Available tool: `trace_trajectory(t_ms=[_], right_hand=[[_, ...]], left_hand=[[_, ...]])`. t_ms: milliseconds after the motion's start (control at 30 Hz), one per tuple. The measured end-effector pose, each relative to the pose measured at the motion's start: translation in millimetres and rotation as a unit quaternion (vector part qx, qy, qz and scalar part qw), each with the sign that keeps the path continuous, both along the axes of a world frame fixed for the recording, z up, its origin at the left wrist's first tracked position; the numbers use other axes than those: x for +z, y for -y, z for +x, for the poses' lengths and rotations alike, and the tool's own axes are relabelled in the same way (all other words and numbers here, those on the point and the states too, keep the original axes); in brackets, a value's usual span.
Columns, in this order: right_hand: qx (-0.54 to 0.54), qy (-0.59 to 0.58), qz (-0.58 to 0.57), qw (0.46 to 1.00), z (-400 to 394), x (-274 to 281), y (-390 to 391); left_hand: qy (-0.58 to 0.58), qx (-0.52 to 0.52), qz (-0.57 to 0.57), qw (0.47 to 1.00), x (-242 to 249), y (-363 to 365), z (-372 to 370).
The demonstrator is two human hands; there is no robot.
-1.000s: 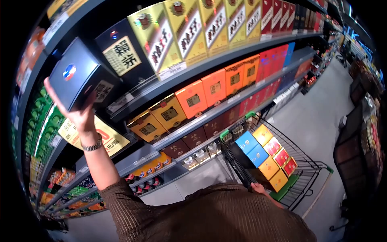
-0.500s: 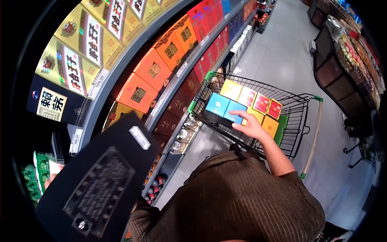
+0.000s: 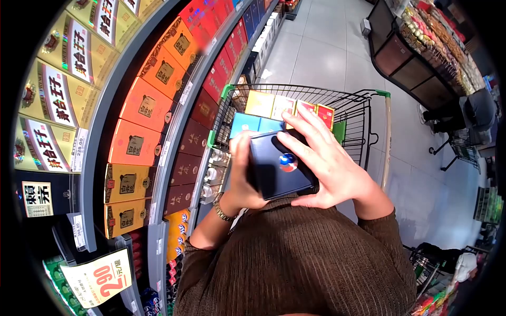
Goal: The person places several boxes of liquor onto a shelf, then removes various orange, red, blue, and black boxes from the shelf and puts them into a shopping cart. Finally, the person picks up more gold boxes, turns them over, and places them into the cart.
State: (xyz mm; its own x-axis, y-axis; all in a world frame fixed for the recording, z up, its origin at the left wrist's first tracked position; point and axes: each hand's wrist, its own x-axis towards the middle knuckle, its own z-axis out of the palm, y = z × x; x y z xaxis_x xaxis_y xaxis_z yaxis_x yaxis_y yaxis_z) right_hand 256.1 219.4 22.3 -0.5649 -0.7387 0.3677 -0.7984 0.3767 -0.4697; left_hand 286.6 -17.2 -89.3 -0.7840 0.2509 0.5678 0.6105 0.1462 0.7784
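Dark blue on its top face, the carton point(image 3: 270, 171) sits between the hands, in front of the chest and at the near side of the shopping cart point(image 3: 226, 91). We see the left hand point(image 3: 243, 176) gripping its left side, while the right hand point(image 3: 334, 163) is spread over its far and right edges, fingertips apparently on the top; whether that one bears any weight, we cannot tell.

We judge the main risk to be a slip: if the left fingers loosen while the right ones only rest there, the carton could tip and drop. Its underside is hidden from us, so a low corner could catch the cart's rim or dent the blue boxes point(image 3: 253, 122) just beyond. A hard knock there might also shove the yellow box point(image 3: 260, 103) and red boxes point(image 3: 325, 116) behind.
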Motion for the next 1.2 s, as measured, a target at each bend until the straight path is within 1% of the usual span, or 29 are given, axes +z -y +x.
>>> trace_trajectory(t_ms=[33,67,100,133,167,233,300,367,400,433,467,500,567,633,667,700,767,800,833,900,1000,1100,1133,1167,1200], right_hand=[[-0.021,0.001,0.043,0.999,0.9,-2.1,-3.7],[-0.039,0.013,0.069,0.997,1.4,-6.3,-7.0],[-0.057,0.024,0.093,0.994,1.8,-12.2,-10.3],[-0.076,0.035,0.118,0.989,1.7,-18.7,-14.2],[-0.092,0.055,0.123,0.987,1.1,-26.2,-20.6],[-0.123,0.094,0.133,0.979,-0.3,-42.9,-35.3],[-0.142,0.082,0.122,0.979,-1.2,-61.0,-48.1],[-0.162,0.075,0.122,0.976,-1.3,-94.7,-63.4],[-0.174,0.058,0.122,0.975,-1.9,-116.5,-68.9],[-0.18,0.068,0.139,0.971,-2.7,-132.8,-72.8],[-0.185,0.062,0.149,0.969,-3.8,-152.9,-77.6],[-0.191,0.057,0.158,0.967,-5.1,-170.5,-82.1],[-0.233,0.098,0.175,0.951,-9.3,-192.7,-86.1],[-0.275,0.117,0.171,0.939,-10.1,-219.5,-93.9],[-0.308,0.12,0.161,0.93,-7.5,-230.3,-98.0],[-0.338,0.138,0.145,0.92,-4.3,-235.6,-101.6],[-0.398,0.175,0.114,0.893,3.4,-244.0,-107.3],[-0.424,0.176,0.085,0.884,6.2,-249.1,-109.1],[-0.45,0.192,0.082,0.869,8.5,-249.3,-108.7],[-0.482,0.205,0.093,0.847,14.5,-247.6,-105.7],[-0.521,0.214,0.099,0.82,23.0,-248.3,-107.1],[-0.564,0.245,0.092,0.783,26.5,-255.5,-120.7],[-0.587,0.274,0.099,0.756,25.8,-254.4,-123.8],[-0.598,0.28,0.087,0.746,28.7,-264.7,-134.9],[-0.616,0.306,0.086,0.721,28.1,-264.7,-138.1]], left_hand=[[-0.007,-0.013,-0.039,0.999,-7.8,-11.1,-7.2],[-0.024,-0.02,-0.002,1.0,-16.2,-29.7,-12.1],[0.044,-0.079,0.038,0.995,-24.1,-41.1,-15.3],[0.06,-0.076,0.019,0.995,-29.1,-50.6,-16.1],[0.076,-0.071,0.001,0.995,-32.2,-60.6,-17.0],[0.071,-0.072,-0.015,0.995,-44.7,-80.0,-22.3],[0.075,-0.095,-0.021,0.992,-58.4,-96.8,-25.8],[0.064,-0.102,-0.058,0.991,-75.7,-105.4,-33.1],[0.087,-0.112,-0.091,0.986,-84.6,-106.2,-34.6],[0.109,-0.122,-0.124,0.979,-91.8,-105.1,-36.3],[0.116,-0.135,-0.163,0.971,-86.6,-100.3,-37.8],[0.107,-0.124,-0.214,0.963,-88.9,-95.4,-38.0],[0.135,-0.114,-0.236,0.955,-94.3,-74.2,-35.4],[0.197,-0.075,-0.203,0.956,-107.6,-44.8,-28.3],[0.217,-0.038,-0.183,0.958,-118.0,-27.6,-19.7],[0.238,-0.001,-0.163,0.958,-131.6,-9.4,-8.1],[0.25,0.086,-0.167,0.95,-174.3,27.6,22.2],[0.314,0.127,-0.16,0.927,-183.3,41.8,38.8],[0.373,0.168,-0.153,0.899,-191.0,53.8,54.4],[0.421,0.226,-0.119,0.87,-214.6,73.5,87.7],[0.475,0.27,-0.066,0.835,-223.0,81.8,119.9],[0.488,0.285,-0.047,0.824,-228.1,73.5,137.3],[0.484,0.284,-0.048,0.826,-227.9,67.4,138.9],[0.49,0.269,-0.047,0.828,-230.7,63.8,141.6],[0.485,0.264,-0.059,0.832,-230.4,59.1,141.4]])
